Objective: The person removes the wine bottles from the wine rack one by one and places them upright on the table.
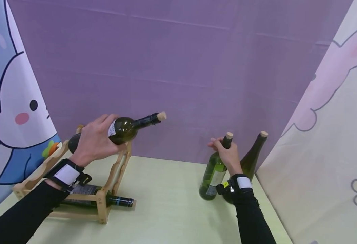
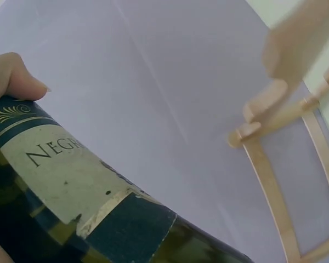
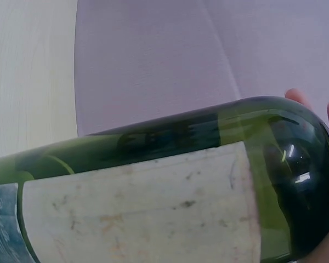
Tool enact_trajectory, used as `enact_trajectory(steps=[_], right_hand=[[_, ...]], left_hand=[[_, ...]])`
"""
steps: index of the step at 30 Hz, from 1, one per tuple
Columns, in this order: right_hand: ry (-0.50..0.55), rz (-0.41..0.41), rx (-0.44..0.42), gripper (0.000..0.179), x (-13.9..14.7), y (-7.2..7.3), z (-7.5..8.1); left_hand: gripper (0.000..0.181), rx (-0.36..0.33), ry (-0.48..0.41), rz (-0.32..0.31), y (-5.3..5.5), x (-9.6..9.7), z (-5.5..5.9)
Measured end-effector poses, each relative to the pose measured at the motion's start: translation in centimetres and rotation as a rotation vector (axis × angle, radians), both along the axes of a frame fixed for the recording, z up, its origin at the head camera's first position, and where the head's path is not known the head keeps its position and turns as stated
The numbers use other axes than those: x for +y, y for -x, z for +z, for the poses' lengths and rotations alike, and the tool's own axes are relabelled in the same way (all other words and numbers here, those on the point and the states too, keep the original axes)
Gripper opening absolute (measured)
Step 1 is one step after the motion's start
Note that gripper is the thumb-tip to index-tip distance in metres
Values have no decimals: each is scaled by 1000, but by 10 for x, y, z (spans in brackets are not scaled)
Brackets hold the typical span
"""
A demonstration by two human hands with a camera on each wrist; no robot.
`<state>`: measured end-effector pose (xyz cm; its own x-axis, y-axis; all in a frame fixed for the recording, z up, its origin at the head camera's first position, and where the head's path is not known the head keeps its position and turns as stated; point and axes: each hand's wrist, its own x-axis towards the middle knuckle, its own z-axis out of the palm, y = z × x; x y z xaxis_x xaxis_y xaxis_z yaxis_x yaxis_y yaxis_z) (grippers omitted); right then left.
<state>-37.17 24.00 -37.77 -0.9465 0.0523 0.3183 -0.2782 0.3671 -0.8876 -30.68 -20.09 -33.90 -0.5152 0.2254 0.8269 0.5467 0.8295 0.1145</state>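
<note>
My left hand [image 1: 97,139] grips a dark wine bottle [image 1: 124,130] round its body and holds it tilted above the wooden rack [image 1: 102,205], corked neck pointing right and slightly up. Its label, partly reading "NEGR", shows in the left wrist view. On the right, my right hand [image 1: 228,156] is round the neck of a green wine bottle [image 1: 210,176] that stands on the table, leaning slightly. The right wrist view shows this bottle's stained pale label, with fingertips [image 3: 299,97] behind its shoulder. Another corked bottle [image 1: 253,156] stands beside it, partly hidden by my right hand and wrist.
A further corked bottle [image 1: 120,201] lies in the rack's lower level, its neck jutting out to the right. The pale table [image 1: 166,203] stretches between the rack and the standing bottles. A purple cloth [image 1: 178,84] hangs behind, with printed sheets at both sides.
</note>
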Motion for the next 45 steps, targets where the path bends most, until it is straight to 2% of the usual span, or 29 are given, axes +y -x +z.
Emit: enact_trajectory(steps=[5, 12, 15, 20, 26, 30, 38, 45], right_hand=[[1, 26, 1, 59, 2, -1, -1], [-32, -21, -57, 63, 4, -4, 2], [-30, -14, -39, 69, 5, -3, 3], [-32, 51, 20, 72, 9, -4, 4], [-29, 137, 58, 71, 17, -9, 4], [-36, 176, 67, 73, 22, -13, 1], [-85, 165, 60, 80, 28, -26, 4], [-150, 176, 139, 88, 34, -33, 8]], left_hand=[[74, -29, -53, -48, -6, 8, 3], [67, -41, -139, -162, -12, 17, 7], [66, -62, -180, -192, -14, 20, 8], [67, -125, -231, -228, -18, 21, 9], [70, -190, -304, -234, -20, 22, 9], [70, -205, -331, -244, -22, 24, 7], [69, -245, -388, -261, -28, 29, 6], [69, -304, -452, -245, -33, 38, 3]])
